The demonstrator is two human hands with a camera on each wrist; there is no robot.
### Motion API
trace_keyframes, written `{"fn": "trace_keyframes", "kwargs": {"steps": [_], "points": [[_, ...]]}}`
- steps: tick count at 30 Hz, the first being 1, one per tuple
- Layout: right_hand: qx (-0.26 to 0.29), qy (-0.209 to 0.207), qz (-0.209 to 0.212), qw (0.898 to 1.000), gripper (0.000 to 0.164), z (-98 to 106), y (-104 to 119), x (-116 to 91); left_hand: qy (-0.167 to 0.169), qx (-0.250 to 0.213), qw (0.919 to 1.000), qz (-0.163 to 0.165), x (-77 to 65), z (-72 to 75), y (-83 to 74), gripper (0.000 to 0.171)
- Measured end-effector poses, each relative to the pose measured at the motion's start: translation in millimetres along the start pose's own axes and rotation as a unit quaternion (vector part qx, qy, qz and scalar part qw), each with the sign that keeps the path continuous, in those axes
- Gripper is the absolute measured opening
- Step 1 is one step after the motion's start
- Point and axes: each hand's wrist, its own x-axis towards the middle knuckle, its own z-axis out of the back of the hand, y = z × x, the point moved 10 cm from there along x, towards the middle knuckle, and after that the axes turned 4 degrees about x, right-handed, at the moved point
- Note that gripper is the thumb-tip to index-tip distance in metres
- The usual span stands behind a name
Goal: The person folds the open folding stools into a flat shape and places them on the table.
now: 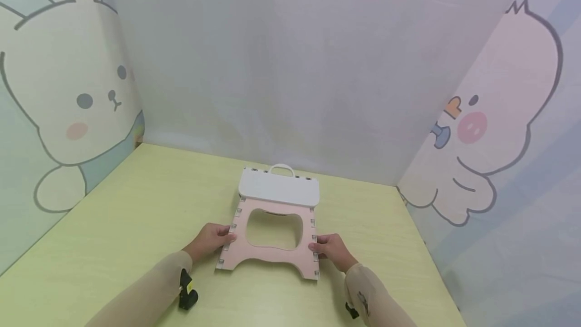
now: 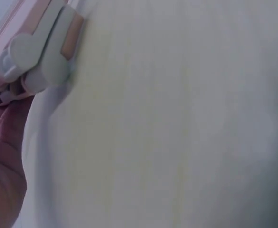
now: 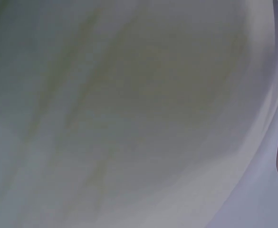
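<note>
A pink and white folding step stool (image 1: 272, 255) is held between the two hands, folded nearly flat in the head view. Its white top (image 1: 279, 187) with a loop handle points away from the person, and its pink leg panel has a large rounded opening. My left hand (image 1: 209, 240) grips the left edge, thumb on the front face and fingers behind. On the opposite edge, my right hand (image 1: 334, 251) pinches it the same way. The left wrist view shows the stool's hinged legs (image 2: 43, 57) just above the fingers. Only a sliver of the right hand shows in the right wrist view.
The stool is over a pale yellow table (image 1: 181, 206). A plain light curtain (image 1: 290, 64) hangs behind the table, with cartoon-printed cloth (image 1: 68, 90) on both sides. Black straps with small devices (image 1: 187, 291) sit at the wrists.
</note>
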Motion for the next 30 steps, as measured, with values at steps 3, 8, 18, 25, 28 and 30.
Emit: {"fn": "trace_keyframes", "kwargs": {"steps": [3, 8, 18, 25, 28, 30], "points": [[-0.001, 0.003, 0.002, 1.0, 0.033, -1.0, 0.9, -1.6, 0.004, 0.004, 1.0, -0.006, 0.0, -0.6, -0.5, 0.041], [-0.003, 0.004, 0.006, 1.0, 0.032, -2.4, 2.7, -3.6, 0.009, 0.013, 0.9998, -0.014, -1.0, -1.4, -1.0, 0.04], [-0.008, 0.009, 0.003, 1.0, 0.026, -9.1, 20.2, -13.0, 0.031, 0.008, 0.9991, -0.028, -1.4, -1.8, -4.5, 0.037], [-0.018, 0.013, -0.003, 1.0, 0.03, -6.7, 1.6, -4.2, 0.037, 0.025, 0.9988, -0.02, -2.0, -2.1, -3.4, 0.033], [-0.024, 0.014, -0.001, 1.0, 0.032, -7.7, 1.2, -3.7, 0.038, 0.033, 0.9986, -0.019, -2.9, -2.2, -2.7, 0.03], [-0.028, 0.014, 0.001, 1.0, 0.032, -8.2, 1.9, -3.8, 0.039, 0.03, 0.9987, -0.015, -3.9, -2.3, -2.3, 0.029]]}}
